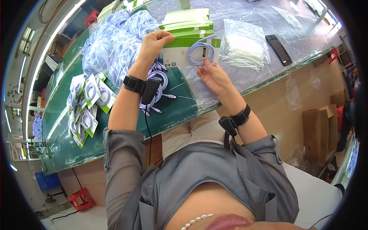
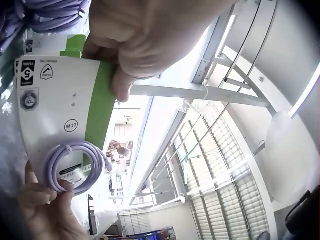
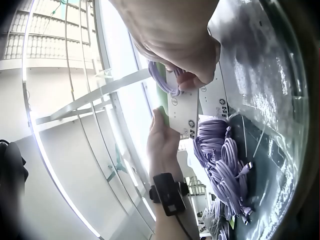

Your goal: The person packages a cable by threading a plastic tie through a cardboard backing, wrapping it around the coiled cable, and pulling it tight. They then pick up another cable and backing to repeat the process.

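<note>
A white card with a green band is held up over the green table. My left hand grips the card's left edge, its thumb on the green band. A coiled lilac cable lies against the card's face. My right hand pinches the lower part of that coil against the card from below. The right wrist view has my right hand's fingers on the lilac cable, with my left hand holding the card behind.
A stack of green-and-white cards lies just beyond my hands. A large heap of lilac cables sits at the left, with loose coils under my left wrist. Packed cards lie far left. A bag of white ties and a phone are at the right.
</note>
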The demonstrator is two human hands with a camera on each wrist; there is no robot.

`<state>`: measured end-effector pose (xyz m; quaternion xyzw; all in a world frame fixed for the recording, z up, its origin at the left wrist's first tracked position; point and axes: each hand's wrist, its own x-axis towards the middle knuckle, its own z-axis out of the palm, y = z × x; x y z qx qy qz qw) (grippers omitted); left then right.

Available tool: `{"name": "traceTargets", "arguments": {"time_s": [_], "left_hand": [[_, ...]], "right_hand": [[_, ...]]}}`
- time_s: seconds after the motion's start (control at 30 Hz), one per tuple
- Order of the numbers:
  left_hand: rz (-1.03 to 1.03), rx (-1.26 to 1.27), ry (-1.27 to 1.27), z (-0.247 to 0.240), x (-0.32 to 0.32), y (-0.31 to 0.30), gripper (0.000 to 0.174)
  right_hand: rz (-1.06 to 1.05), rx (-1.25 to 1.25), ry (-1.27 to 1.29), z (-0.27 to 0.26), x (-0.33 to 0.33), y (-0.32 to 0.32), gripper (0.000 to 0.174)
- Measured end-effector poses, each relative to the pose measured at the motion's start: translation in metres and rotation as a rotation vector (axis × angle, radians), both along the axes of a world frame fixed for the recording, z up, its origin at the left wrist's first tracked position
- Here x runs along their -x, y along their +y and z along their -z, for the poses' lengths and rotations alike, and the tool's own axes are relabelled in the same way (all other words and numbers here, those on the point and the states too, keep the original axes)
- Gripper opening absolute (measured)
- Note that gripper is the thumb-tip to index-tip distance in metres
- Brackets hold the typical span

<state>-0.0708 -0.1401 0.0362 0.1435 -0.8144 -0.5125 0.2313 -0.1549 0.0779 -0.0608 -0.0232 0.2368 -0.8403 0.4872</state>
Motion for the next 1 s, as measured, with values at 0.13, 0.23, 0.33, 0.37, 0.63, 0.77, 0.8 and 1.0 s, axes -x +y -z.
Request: {"name": "traceTargets", "arguments": {"time_s": [0.13, 0.23, 0.33, 0.37, 0.63, 0.77, 0.8, 1.0], "left_hand": [[-0.084, -0.096, 0.093, 0.011, -0.009, 0.008, 0.017], [-0.047, -0.339, 0.184, 0.003, -0.018, 0.026, 0.019], [0.082, -0.797, 0.289, -0.001, -0.029, 0.06, 0.022], [0.046, -0.737, 0.28, 0.003, -0.029, 0.071, 0.024], [-0.312, -0.28, 0.302, 0.032, -0.013, 0.013, 0.027], [-0.382, -0.398, 0.598, 0.03, -0.009, -0.013, 0.022], [-0.381, -0.47, 0.694, 0.029, -0.009, -0.016, 0.021], [-0.175, -1.086, 0.399, 0.071, 0.006, 0.04, 0.031]], "right_hand": [[0.061, -0.048, -0.016, -0.004, -0.003, -0.005, 0.015], [0.145, -0.076, -0.006, -0.008, 0.004, -0.001, 0.017], [0.21, 0.019, -0.021, -0.017, 0.009, 0.01, 0.017], [0.209, 0.018, -0.019, -0.018, 0.008, 0.011, 0.017], [0.11, -0.054, 0.193, -0.012, 0.009, -0.007, 0.016], [0.139, -0.07, 0.137, 0.004, 0.023, -0.044, 0.014], [0.134, -0.074, 0.142, 0.001, 0.025, -0.054, 0.014], [-0.242, -0.146, 0.211, -0.037, 0.033, -0.072, 0.018]]}}
